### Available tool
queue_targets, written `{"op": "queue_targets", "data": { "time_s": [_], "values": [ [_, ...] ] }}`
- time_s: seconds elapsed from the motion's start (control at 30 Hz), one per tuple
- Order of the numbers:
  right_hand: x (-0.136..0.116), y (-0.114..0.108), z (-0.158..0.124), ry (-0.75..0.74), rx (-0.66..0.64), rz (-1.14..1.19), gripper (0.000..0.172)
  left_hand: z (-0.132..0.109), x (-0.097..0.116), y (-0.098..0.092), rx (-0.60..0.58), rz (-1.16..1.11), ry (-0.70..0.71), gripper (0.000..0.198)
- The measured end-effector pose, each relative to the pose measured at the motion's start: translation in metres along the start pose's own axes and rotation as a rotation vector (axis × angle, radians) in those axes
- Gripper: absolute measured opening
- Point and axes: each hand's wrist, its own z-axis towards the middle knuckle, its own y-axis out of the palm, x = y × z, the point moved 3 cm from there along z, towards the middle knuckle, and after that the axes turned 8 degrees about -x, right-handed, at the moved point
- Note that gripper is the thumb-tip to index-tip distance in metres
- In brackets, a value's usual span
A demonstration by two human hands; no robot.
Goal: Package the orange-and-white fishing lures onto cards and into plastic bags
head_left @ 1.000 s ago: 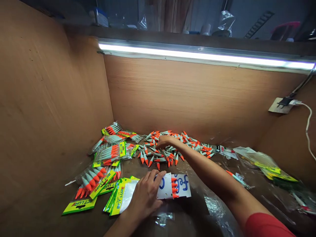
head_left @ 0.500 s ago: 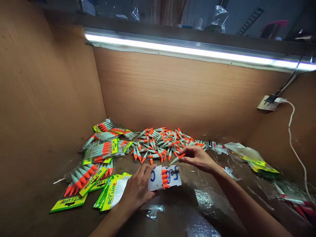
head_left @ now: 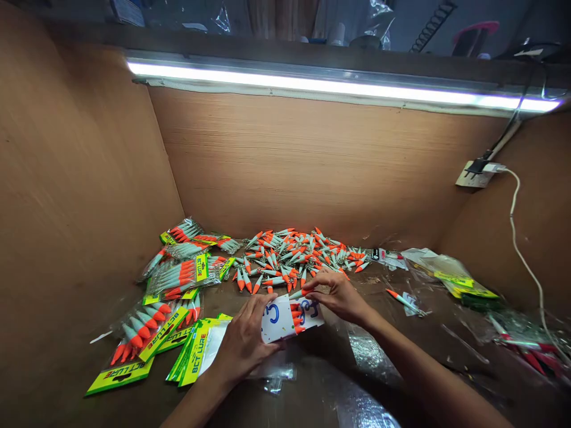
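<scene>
My left hand grips the left part of a white card holder with blue writing. Several orange lure tips show in the gap at its middle. Between the fingertips of my right hand is a pale lure with an orange end, held at the holder's upper edge. Just behind the hands lies a large pile of orange and pale lures. Green and yellow header cards rest left of my left hand.
Packed lures in clear bags are stacked at the left. A single lure lies right of my right hand, with plastic packets beyond. Clear plastic is on the table. A white cable hangs at the right.
My right hand has lowered the lure from above the holder to its upper edge. The camera view has shifted slightly, and a single lure at the right is now uncovered by the arm.
</scene>
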Motion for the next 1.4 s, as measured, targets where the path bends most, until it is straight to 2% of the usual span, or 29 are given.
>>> {"op": "queue_targets", "data": {
  "time_s": [0.1,0.23,0.33,0.47,0.6,0.73,0.83,0.93,1.03,1.13,1.23,1.3,1.33,1.4],
  "values": [
    [0.002,-0.011,0.0,0.012,-0.018,0.087,0.008,0.0,0.001,0.0,-0.006,-0.019,0.003,0.095],
    [0.001,-0.017,-0.005,0.009,-0.029,0.015,0.008,-0.001,0.001,0.004,-0.055,-0.022,-0.008,0.1],
    [0.001,-0.01,-0.013,0.007,-0.026,-0.106,0.008,-0.001,0.004,0.006,-0.072,-0.049,-0.012,0.096],
    [0.0,0.006,-0.027,-0.007,-0.059,-0.292,0.014,-0.002,0.014,0.012,-0.114,-0.099,0.05,0.097],
    [-0.006,0.013,-0.042,-0.025,-0.174,-0.362,0.015,-0.004,0.027,0.022,-0.164,-0.1,0.08,0.1],
    [-0.004,0.009,-0.059,0.049,-0.29,-0.353,0.01,-0.005,0.043,0.034,-0.219,-0.086,0.103,0.093],
    [0.005,0.005,-0.077,0.136,-0.269,-0.344,0.009,-0.003,0.055,0.046,-0.262,-0.028,0.117,0.09],
    [0.014,0.005,-0.097,0.145,-0.233,-0.337,0.012,-0.003,0.065,0.06,-0.308,0.062,0.139,0.089],
    [0.018,0.007,-0.116,0.183,-0.183,-0.344,0.022,-0.008,0.075,0.075,-0.352,0.163,0.197,0.083],
    [0.01,0.013,-0.13,0.225,-0.151,-0.328,0.054,-0.013,0.08,0.085,-0.411,0.217,0.217,0.083],
    [-0.004,0.03,-0.135,0.165,-0.311,-0.278,0.082,-0.013,0.075,0.08,-0.509,0.175,0.204,0.081],
    [-0.012,0.034,-0.137,0.137,-0.381,-0.251,0.084,-0.007,0.06,0.064,-0.532,0.121,0.173,0.07],
    [-0.013,0.031,-0.137,0.126,-0.397,-0.234,0.084,-0.004,0.048,0.053,-0.512,0.099,0.148,0.063],
    [-0.014,0.018,-0.139,0.092,-0.445,-0.191,0.082,0.003,0.018,0.025,-0.332,0.088,0.05,0.055]
  ]
}}
